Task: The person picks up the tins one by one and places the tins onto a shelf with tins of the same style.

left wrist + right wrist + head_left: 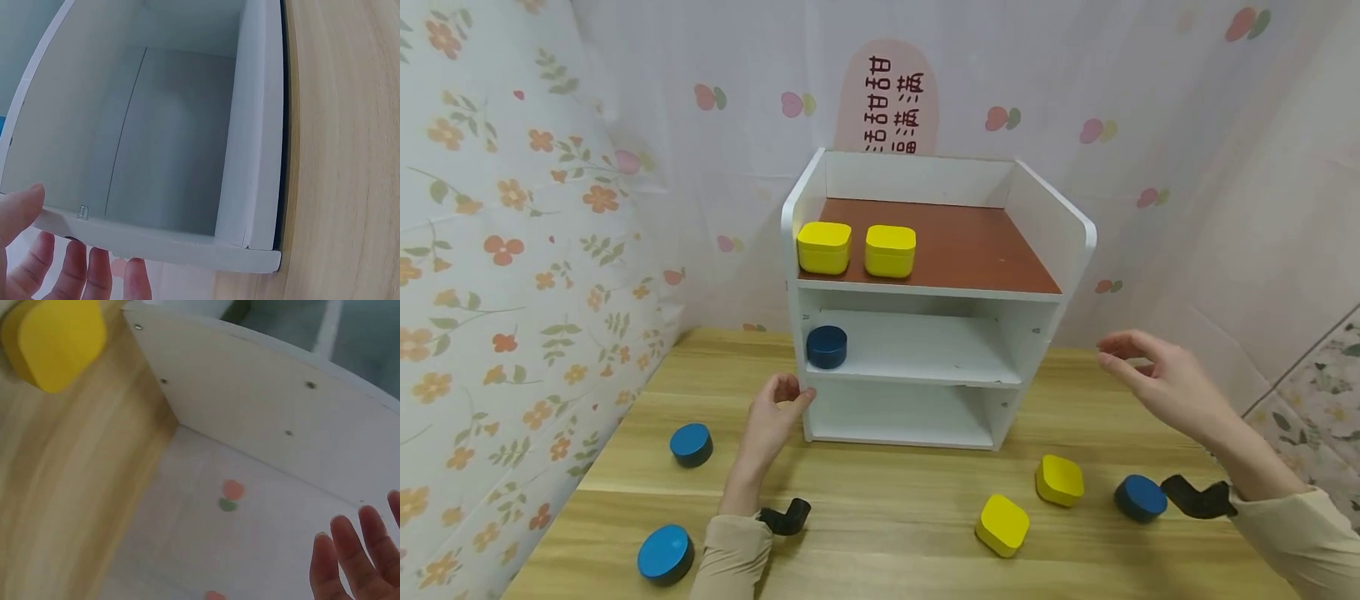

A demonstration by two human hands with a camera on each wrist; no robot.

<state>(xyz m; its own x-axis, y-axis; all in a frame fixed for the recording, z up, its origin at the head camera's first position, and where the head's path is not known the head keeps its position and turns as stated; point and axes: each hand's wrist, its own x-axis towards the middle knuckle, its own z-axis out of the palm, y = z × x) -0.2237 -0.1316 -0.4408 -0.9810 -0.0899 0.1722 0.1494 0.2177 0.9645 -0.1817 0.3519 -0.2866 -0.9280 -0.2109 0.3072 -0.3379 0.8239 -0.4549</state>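
A small white shelf unit with a brown top stands at the back of the table. My left hand grips the front edge of its left side panel, low down; the thumb lies on the inner side and the fingers outside. Off to the right of the unit, my right hand is raised, holding nothing, its fingers loosely bent. Two yellow boxes sit on the brown top, toward the left. A dark blue round tin stands at the left end of the middle shelf.
Two blue round tins lie on the wooden table left of my left forearm. At front right are two yellow boxes and another blue tin, near my right wrist. A patterned curtain hangs behind.
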